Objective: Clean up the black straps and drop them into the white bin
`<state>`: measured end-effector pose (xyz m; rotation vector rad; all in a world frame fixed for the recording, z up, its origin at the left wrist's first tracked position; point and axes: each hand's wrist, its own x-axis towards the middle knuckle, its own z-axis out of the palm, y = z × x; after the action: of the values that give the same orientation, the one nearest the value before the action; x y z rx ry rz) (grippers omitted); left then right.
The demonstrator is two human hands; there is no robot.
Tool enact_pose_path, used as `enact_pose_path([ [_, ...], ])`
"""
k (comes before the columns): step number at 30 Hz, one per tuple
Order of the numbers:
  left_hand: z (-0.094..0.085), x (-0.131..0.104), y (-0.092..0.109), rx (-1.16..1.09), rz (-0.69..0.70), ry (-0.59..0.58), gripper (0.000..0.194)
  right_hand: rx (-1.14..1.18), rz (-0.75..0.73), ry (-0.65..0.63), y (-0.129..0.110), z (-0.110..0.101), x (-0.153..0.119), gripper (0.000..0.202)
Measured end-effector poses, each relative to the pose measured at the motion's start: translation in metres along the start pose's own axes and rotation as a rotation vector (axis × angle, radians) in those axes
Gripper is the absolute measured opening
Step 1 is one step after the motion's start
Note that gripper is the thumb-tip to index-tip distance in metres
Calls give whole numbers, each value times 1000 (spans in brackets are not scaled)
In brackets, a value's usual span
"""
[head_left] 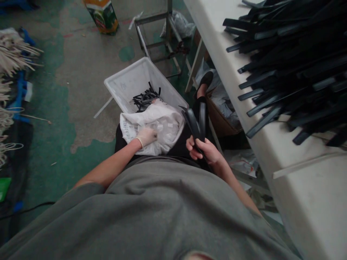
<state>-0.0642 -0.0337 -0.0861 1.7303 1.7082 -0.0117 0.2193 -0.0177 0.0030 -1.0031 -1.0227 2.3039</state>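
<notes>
My left hand [146, 137], in a pale glove, reaches into a white sack [130, 121] spread across my lap. Its fingers are curled at the small clear plastic pieces [166, 130] inside, and what they pinch is too small to tell. My right hand [204, 150] is bare and closed round several flat black strips [197, 122], which fan out upward from the fist. Beyond the sack, a white plastic bin [127, 81] holds short black strips [146, 98]; the sack's edge overlaps its near side.
To the right, a white table [306, 195] bears a large heap of black strips [292, 65]. Under it stands a cardboard box [225, 113] with plastic bags. A metal stool frame [154, 18] and a printed carton [104, 18] are ahead. Pale cord bundles [13, 54] lie left.
</notes>
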Motion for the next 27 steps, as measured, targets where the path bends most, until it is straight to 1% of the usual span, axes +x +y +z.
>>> enact_pose_path([
  [2, -10, -4, 1, -84, -10, 25, 20, 7, -36, -23, 1, 3, 18, 45],
  [4, -29, -14, 3, -227, 18, 35, 29, 9, -50, -7, 2, 3, 31, 44],
  [6, -51, -28, 7, -364, 76, -2, 35, -2, -55, -1, 1, 2, 40, 42],
  [8, -73, -41, 15, -467, 130, -77, 35, -27, -76, -25, -3, 3, 47, 39],
  [11, -102, -57, 32, -570, 188, -180, 29, -89, -98, -148, -9, 12, 60, 38],
  [13, -120, -63, 44, -595, 193, -189, 24, -165, -62, -259, -13, 22, 68, 41],
  [14, -129, -66, 48, -599, 182, -171, 22, -209, -32, -313, -15, 27, 72, 43],
  [16, -150, -72, 53, -597, 141, -85, 20, -288, 14, -406, -19, 33, 76, 47],
  [18, -171, -77, 51, -541, 127, 30, 20, -329, 10, -455, -22, 34, 77, 49],
  [20, -190, -76, 42, -454, 144, 190, 23, -343, -30, -453, -26, 30, 75, 48],
  [22, -203, -68, 29, -345, 140, 400, 24, -341, -75, -420, -28, 26, 74, 46],
  [24, -208, -52, 14, -249, 75, 599, 21, -310, -108, -384, -30, 23, 75, 46],
  [25, -207, -43, 6, -212, 34, 672, 18, -276, -116, -364, -31, 23, 77, 46],
  [27, -198, -25, -6, -207, -24, 783, 17, -170, -123, -306, -34, 24, 82, 46],
])
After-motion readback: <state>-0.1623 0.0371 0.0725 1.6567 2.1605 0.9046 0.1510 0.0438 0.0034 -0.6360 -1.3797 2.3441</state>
